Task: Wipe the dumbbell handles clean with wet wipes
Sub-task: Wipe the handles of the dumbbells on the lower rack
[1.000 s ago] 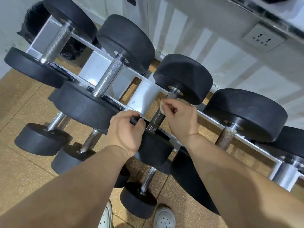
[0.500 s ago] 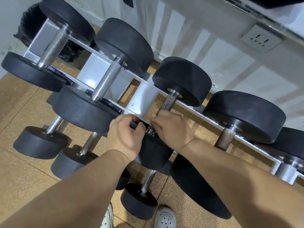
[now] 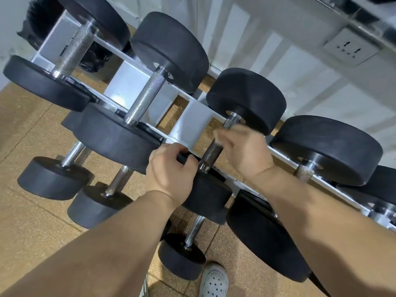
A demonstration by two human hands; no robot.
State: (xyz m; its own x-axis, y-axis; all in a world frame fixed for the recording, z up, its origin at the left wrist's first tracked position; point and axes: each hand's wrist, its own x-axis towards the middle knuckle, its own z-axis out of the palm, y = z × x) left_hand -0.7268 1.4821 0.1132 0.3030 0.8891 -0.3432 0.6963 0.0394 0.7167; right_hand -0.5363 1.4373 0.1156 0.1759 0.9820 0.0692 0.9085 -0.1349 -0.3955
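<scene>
Several black dumbbells lie across a white rack (image 3: pixel 194 123). The third dumbbell from the left has a knurled steel handle (image 3: pixel 211 152) between a far head (image 3: pixel 246 99) and a near head (image 3: pixel 206 195). My left hand (image 3: pixel 171 170) grips the top edge of that near head. My right hand (image 3: pixel 244 151) is curled round the upper part of the handle and pinches a small white wet wipe (image 3: pixel 218 136) against it; the hand is blurred by motion. Most of the wipe is hidden under the fingers.
Neighbouring dumbbells sit close on both sides, one handle (image 3: pixel 147 96) to the left and one (image 3: pixel 304 172) to the right. Smaller dumbbells (image 3: pixel 53 179) lie on a lower tier over tan flooring. A wall socket (image 3: pixel 350 49) is at upper right. My grey shoe (image 3: pixel 214 281) is below.
My right hand slid down the handle toward the near head, then back up toward the far head with the wipe. My left hand has stayed on the near head.
</scene>
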